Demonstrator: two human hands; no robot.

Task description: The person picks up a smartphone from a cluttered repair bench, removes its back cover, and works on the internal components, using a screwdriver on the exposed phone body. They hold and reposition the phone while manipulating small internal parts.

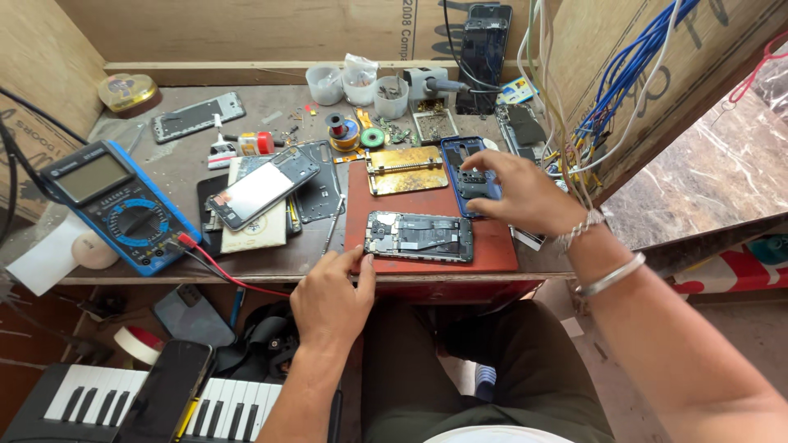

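Centrally, opened phone [419, 236] between hands, left hand [332, 302] touching its corner

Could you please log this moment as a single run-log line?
left hand: touching opened phone on red mat | right hand: on dark part over blue phone frame | multimeter: at left

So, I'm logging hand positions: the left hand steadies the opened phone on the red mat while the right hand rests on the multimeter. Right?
Not quite. The head view shows the right hand on the blue phone frame, not the multimeter. The left hand does touch the opened phone on the red mat.
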